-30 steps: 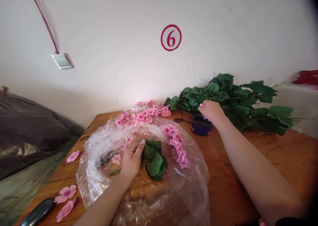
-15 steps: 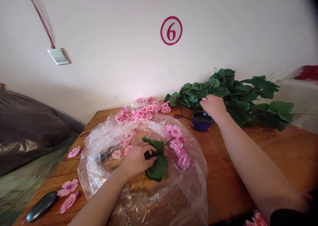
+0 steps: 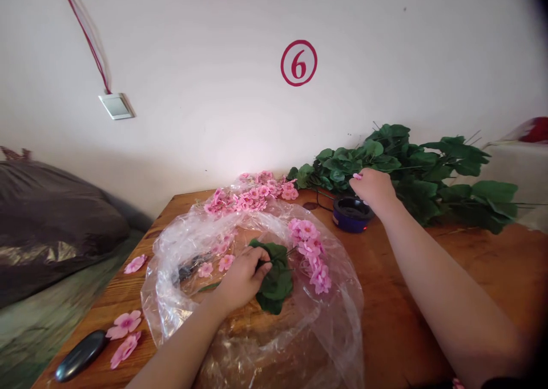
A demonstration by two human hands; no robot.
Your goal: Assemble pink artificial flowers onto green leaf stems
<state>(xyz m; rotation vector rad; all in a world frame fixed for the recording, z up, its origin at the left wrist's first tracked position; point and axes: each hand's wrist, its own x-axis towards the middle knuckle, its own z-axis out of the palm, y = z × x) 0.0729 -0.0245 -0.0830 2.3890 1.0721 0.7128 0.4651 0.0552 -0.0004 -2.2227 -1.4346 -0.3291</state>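
Observation:
My left hand (image 3: 246, 278) is closed, thumb and fingers pinching the stem of an artificial flower branch. Green fabric leaves (image 3: 276, 283) spread beside my fingertips, and pink blossoms (image 3: 310, 249) hang at the branch's right end. My right hand (image 3: 374, 189) is held over a small round blue pot (image 3: 350, 215) with a dark inside and a lit red light. Its fingers are closed, with a bit of a pink flower (image 3: 357, 176) poking out; most of that flower is hidden by the hand.
Clear plastic sheeting (image 3: 334, 332) lies bunched on the wooden table (image 3: 402, 298). More pink flowers (image 3: 252, 194) are heaped at the back. Leafy green stems (image 3: 428, 172) pile up behind the pot. Loose pink flowers (image 3: 125, 323) lie near a black oval object (image 3: 81, 355) at left.
The view has tilted up slightly, shifting everything a little down and right. My left fingers have closed more tightly at the leaves. My right hand stays over the pot.

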